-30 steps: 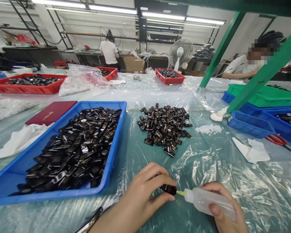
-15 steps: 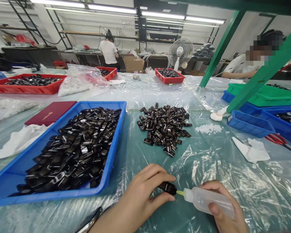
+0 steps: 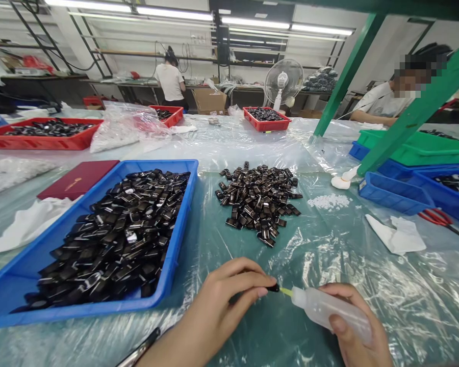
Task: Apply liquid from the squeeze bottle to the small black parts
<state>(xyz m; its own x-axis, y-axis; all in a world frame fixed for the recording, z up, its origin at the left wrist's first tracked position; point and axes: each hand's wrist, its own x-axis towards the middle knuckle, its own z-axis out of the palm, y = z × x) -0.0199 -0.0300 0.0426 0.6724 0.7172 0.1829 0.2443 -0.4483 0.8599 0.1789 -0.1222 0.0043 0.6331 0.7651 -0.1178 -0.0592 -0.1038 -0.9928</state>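
Head view: tray (image 3: 178, 239) wall just left of the left hand (image 3: 218, 306), so little room that side. Left hand pinches a black part (image 3: 274, 288), mostly hidden; pile (image 3: 258, 201) well ahead, open film between. Bottle (image 3: 325, 311) nozzle meets the part, right hand (image 3: 361, 339) wrapped round the bottle. Risk: an over-squeeze floods part and fingertips, or the nozzle slips off. Free room right.

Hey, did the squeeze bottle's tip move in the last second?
Yes. The squeeze bottle in the right hand shifted slightly forward, toward the pile of black parts.
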